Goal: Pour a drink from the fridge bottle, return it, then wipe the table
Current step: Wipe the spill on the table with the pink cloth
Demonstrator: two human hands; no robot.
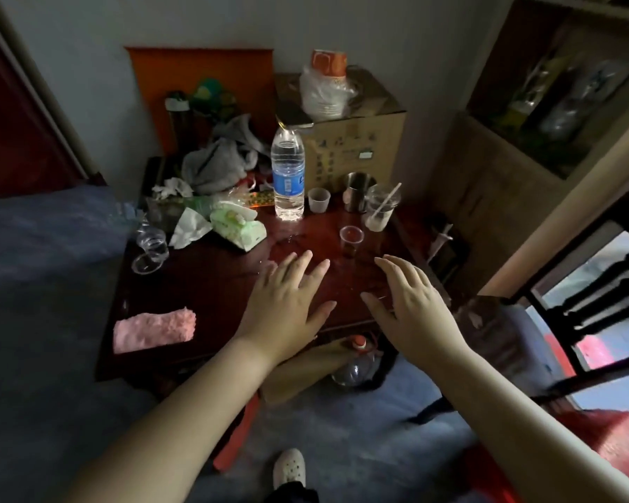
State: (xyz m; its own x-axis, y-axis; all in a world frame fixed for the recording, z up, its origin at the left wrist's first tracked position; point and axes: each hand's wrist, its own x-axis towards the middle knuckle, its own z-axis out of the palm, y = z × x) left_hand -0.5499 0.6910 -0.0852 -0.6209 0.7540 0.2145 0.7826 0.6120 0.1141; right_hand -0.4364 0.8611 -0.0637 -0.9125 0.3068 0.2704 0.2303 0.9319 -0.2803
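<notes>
Both hands (345,303) hover flat and empty over the bench's (204,285) near edge, probably lining up for the bottle (287,172) at the back edge.

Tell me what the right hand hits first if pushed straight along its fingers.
Probably the small clear cup standing mid-table, just beyond the fingers of the right hand. Height is unclear from one view, so the hand might pass over it.
</notes>
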